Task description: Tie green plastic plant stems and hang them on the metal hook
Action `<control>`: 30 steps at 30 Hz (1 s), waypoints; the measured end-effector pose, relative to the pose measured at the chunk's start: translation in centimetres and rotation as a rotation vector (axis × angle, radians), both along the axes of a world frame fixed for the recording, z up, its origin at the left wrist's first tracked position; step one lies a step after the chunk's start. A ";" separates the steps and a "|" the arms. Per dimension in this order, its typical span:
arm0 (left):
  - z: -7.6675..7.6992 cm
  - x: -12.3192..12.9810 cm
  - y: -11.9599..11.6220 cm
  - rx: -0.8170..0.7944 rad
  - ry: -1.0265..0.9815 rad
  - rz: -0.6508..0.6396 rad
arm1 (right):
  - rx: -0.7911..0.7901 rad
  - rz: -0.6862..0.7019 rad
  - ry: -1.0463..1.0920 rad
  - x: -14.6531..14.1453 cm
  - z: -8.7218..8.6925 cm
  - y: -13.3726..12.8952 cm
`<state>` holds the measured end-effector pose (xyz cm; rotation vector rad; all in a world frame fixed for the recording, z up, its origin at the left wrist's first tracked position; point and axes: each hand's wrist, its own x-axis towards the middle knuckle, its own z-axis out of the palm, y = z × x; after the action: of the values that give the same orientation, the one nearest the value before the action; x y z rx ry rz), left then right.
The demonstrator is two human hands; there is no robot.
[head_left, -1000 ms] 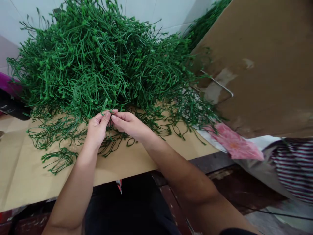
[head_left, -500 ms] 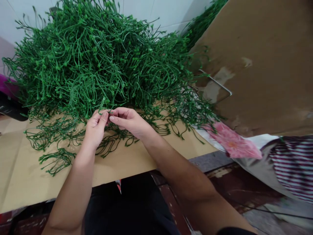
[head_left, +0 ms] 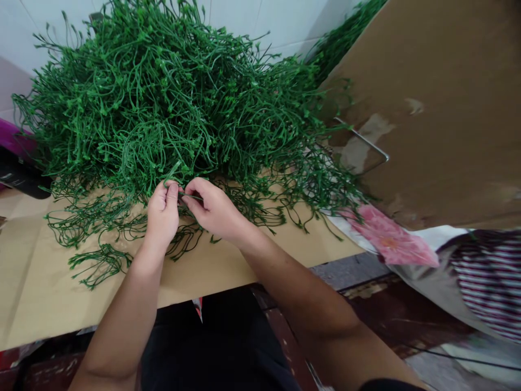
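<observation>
My left hand (head_left: 164, 209) and my right hand (head_left: 209, 208) meet fingertip to fingertip at the front of a big heap of green plastic stems (head_left: 163, 98). Thumb and fingers of the left are pinched on a thin green stem (head_left: 173, 172), whose tip sticks up above them. The right pinches the same stem or another thin one running between the hands; which, I cannot tell. Loose stems lie under and around both hands, and a small separate bunch of stems (head_left: 101, 264) rests left of my left forearm.
Tan cardboard (head_left: 195, 277) covers the tabletop. A large upright cardboard sheet (head_left: 439, 108) with a bent metal handle (head_left: 368, 142) stands at right. Beside it lie a pink flowered cloth (head_left: 396, 236) and striped fabric (head_left: 490, 277). At left is a black and purple object (head_left: 20, 174).
My right hand has turned, its fingers curling more, and a thin stem now shows between the hands. My left thumb is more upright. The view has shifted slightly.
</observation>
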<state>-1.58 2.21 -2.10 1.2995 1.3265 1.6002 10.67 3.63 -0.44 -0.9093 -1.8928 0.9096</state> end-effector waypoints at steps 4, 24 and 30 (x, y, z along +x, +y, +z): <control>-0.3 -0.3 0.1 0.051 0.107 0.001 | -0.084 0.052 -0.043 0.0 0.2 -0.2; 1.2 0.0 -0.2 -0.106 -0.004 -0.323 | -0.146 0.054 0.341 -0.2 -1.0 -0.6; 2.3 0.2 -0.6 -0.168 -0.097 -0.439 | -0.456 0.192 0.659 -0.7 -1.3 -0.8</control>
<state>-1.38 1.62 0.24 1.2841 1.0059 1.2058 10.00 2.78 -1.72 -0.5720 -1.2324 1.5741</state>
